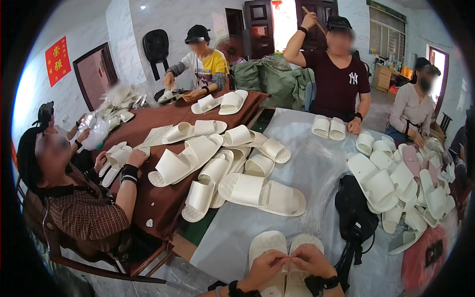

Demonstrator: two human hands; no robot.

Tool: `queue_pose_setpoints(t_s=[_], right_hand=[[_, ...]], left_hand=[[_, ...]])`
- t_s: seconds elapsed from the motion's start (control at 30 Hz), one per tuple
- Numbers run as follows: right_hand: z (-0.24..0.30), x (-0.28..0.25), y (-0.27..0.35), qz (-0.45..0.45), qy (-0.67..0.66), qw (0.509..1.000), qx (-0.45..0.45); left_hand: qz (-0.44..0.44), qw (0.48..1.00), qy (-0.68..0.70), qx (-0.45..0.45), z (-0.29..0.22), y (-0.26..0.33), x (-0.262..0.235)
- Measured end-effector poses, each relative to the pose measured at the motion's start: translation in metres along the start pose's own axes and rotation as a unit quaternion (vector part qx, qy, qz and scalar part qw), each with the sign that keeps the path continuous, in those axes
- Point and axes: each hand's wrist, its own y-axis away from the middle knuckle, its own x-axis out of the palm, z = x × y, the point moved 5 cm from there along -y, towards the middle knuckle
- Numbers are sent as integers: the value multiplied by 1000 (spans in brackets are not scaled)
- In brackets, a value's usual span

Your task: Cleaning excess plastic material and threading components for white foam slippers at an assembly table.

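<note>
A pair of cream-white slide slippers lies side by side at the table's near edge, the left slipper (267, 241) touching or nearly touching the right slipper (308, 239). Over their middle, my left hand (267, 268) and my right hand (311, 260) meet with thumbs and fingertips pinched together. Whatever is between the fingertips is too small to make out. My hands cover parts of both slippers. Just beyond them, another white slipper pair (262, 194) tops a loose heap of white slippers (185, 161).
A black bag (355, 210) with a strap lies right of my hands, beside a large pile of white and pink slippers (391, 178). Plastic sheeting (292, 153) covers this table. Co-workers sit around a brown-covered table (133, 198) at left; another person (336, 74) raises a stick across from me.
</note>
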Motion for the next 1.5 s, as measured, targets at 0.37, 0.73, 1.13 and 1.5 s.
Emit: queue_pose_setpoints(t_s=[0.37,0.73,1.13,1.5], right_hand=[[2,8,-5,11,-11,997,73],[5,10,6,32,-99,989,106],[4,9,11,7,-139,981,138],[14,0,0,-59,81,993,-66]], left_hand=[[-78,996,8,30,17,-1,-15],[-41,994,54,84,8,4,-4],[0,998,58,17,18,1,4],[-33,996,-54,-62,22,1,11]])
